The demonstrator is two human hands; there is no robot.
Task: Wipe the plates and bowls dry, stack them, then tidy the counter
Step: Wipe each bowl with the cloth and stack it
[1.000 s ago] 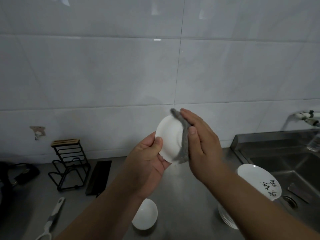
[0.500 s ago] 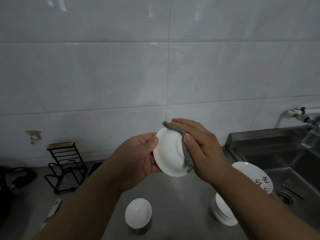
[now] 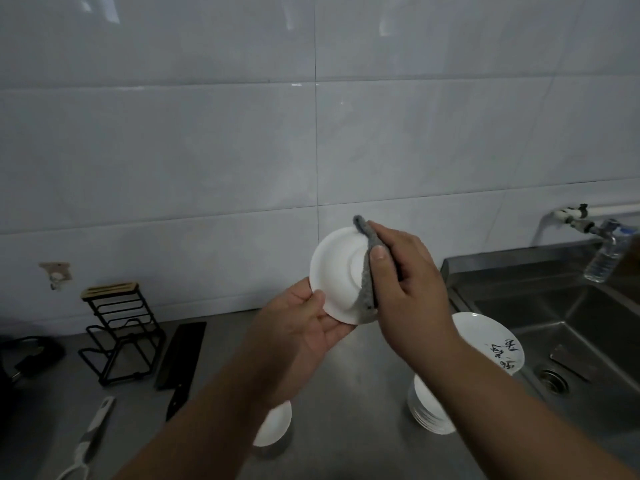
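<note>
Tile, pale grey and glossy in large rectangles, covers the wall (image 3: 207, 150) ahead of me. Below it runs one brushed steel counter (image 3: 346, 393), with one steel sink (image 3: 571, 323) set into it on the right. At the left stands one black wire rack (image 3: 121, 334) with a wooden top, and one dark cleaver (image 3: 181, 355) lies flat just beside it, blade toward the wall.

Near the sink I see one stack of plates (image 3: 429, 414), white and round; I cannot count them. One more plate (image 3: 485, 337) with black brush lettering leans tilted above that stack.

The shallow bowl (image 3: 337, 271), round, white and glazed, is held in the air over the counter, between the two hands. It stands on edge, its underside and foot ring turned toward me and its mouth toward the wall.

My left hand (image 3: 304, 334) grips its lower rim, thumb on the near face, fingers curled behind. My right hand (image 3: 408, 289) pinches one grey knitted cloth (image 3: 367, 282) against the bowl's right side, thumb pressing on top. The cloth makes a narrow strip, its long axis running from the top rim down to the bottom rim.

A second bowl (image 3: 273, 426), also white, sits on the counter under my left forearm.
</note>
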